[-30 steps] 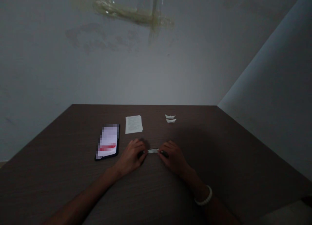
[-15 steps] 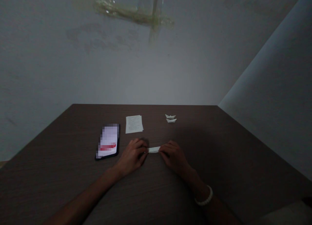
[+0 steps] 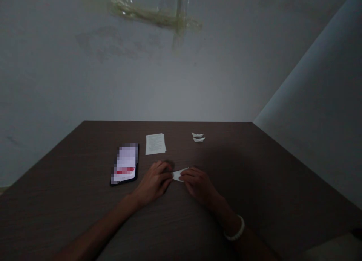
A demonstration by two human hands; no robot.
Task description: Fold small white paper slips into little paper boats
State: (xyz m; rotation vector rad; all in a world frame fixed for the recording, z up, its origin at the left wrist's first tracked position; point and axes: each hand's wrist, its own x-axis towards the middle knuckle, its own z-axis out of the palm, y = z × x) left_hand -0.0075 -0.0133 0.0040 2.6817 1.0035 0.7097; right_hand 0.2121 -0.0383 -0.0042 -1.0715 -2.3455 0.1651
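Observation:
Between my hands, low over the table, is a small folded piece of white paper (image 3: 176, 175). My left hand (image 3: 155, 181) pinches its left end between thumb and fingers. The fingers of my right hand (image 3: 199, 184) are closed on its right side and cover part of it. A point of the paper shows above the right fingertips. Two small folded paper boats (image 3: 198, 139) sit one behind the other beyond my right hand. Past my left hand lies a stack of printed paper squares (image 3: 155, 144).
A phone (image 3: 124, 165) with a lit, blurred screen lies left of my left hand. The dark wooden table (image 3: 175, 231) meets a grey wall (image 3: 181, 84) at its far edge. Another slanted wall surface rises on the right.
My right hand has shifted slightly left, closer to my left hand. The paper strip now looks wider and more pointed instead of a narrow flat band. My left hand has barely moved.

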